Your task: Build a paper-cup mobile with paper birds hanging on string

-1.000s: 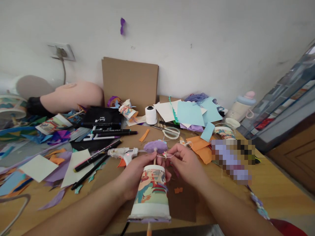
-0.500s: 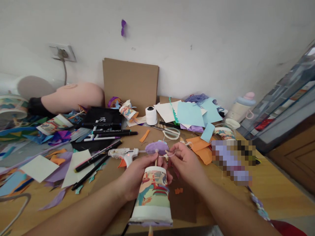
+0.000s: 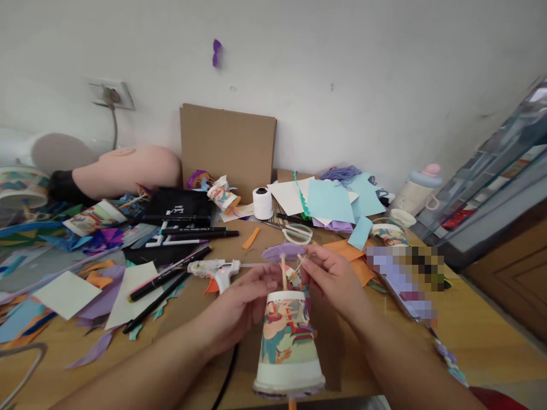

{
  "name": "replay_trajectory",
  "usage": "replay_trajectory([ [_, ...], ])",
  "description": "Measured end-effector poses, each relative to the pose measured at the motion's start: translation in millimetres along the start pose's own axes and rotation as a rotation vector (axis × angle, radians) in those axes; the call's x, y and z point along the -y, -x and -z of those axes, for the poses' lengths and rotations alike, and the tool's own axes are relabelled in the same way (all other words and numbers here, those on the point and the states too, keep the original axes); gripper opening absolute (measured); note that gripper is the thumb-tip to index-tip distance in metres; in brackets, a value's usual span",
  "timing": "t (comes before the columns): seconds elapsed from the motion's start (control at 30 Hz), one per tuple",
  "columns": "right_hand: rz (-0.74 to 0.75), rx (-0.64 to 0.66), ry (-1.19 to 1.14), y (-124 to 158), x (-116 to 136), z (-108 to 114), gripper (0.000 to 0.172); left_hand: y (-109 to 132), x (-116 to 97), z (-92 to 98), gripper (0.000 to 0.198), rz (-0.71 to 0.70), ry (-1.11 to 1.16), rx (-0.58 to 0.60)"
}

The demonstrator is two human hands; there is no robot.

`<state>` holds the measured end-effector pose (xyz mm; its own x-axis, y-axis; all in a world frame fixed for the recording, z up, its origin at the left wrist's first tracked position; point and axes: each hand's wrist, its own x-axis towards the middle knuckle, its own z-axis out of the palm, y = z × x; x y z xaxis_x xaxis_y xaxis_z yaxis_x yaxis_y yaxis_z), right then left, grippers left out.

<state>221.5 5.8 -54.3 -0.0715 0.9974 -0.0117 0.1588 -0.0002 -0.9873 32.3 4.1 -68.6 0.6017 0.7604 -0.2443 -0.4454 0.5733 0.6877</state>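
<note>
A patterned paper cup (image 3: 287,330) is upside down in front of me, on a wooden stick (image 3: 285,276) that rises from its top and also pokes out below. A purple disc (image 3: 282,251) caps the stick. My left hand (image 3: 252,290) is beside the stick, fingers loosely curved and apart; contact with the cup is partly hidden. Between the fingertips of my right hand (image 3: 331,276) is a short thin stick (image 3: 300,259) with white thread, just right of the disc. A small colourful piece (image 3: 293,277) shows behind the stick, partly hidden.
A hot glue gun (image 3: 220,271) with a red light lies left of my hands. Scissors (image 3: 297,232), a white thread spool (image 3: 262,203), markers (image 3: 171,273) and paper sheets (image 3: 331,199) are spread about. A cardboard panel (image 3: 228,151) leans on the wall.
The cup with its stick and disc has shifted right, and the disc is seen more edge-on. My left fingers have come away from the stick's top. My right hand has moved slightly right.
</note>
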Motion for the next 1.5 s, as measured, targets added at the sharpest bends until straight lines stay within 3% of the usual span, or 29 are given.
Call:
replay_trajectory([
  [0.07,-0.003,-0.003,0.001,-1.4,-1.1,1.9,0.037,-0.5,0.5,1.2,0.038,-0.132,-0.073,-0.131],
  [0.17,0.008,0.032,0.041,-1.6,-5.0,0.0,0.032,-2.8,-0.9,2.7,0.056,-0.438,-0.294,-0.29],
  [0.27,-0.01,0.11,0.101,0.5,-9.5,-5.8,0.026,-4.0,-6.1,2.5,0.041,-0.609,-0.564,-0.326],
  [0.4,-0.044,0.151,0.115,2.5,-14.9,-13.1,0.026,-4.5,-10.1,3.0,0.004,-0.517,-0.769,-0.35],
  [0.57,-0.087,0.108,0.15,1.7,-16.0,-17.2,0.022,-5.4,-7.0,3.4,0.011,-0.458,-0.914,-0.444],
  [0.77,-0.083,0.029,0.223,2.5,-11.9,-16.9,0.028,-5.7,-3.0,2.5,0.025,-0.405,-0.975,-0.44],
  [1.2,0.029,-0.03,0.185,14.6,-11.1,-18.4,0.021,-8.6,1.2,9.8,0.02,-0.449,-1.027,-0.51],
  [1.33,0.13,-0.047,0.246,13.9,-0.5,-14.2,0.019,-7.5,1.0,12.8,0.019,-0.471,-1.092,-0.516],
  [1.5,0.452,-0.288,0.357,8.9,22.3,20.4,0.022,-2.5,-2.7,14.8,0.017,-0.532,-1.16,-0.59],
])
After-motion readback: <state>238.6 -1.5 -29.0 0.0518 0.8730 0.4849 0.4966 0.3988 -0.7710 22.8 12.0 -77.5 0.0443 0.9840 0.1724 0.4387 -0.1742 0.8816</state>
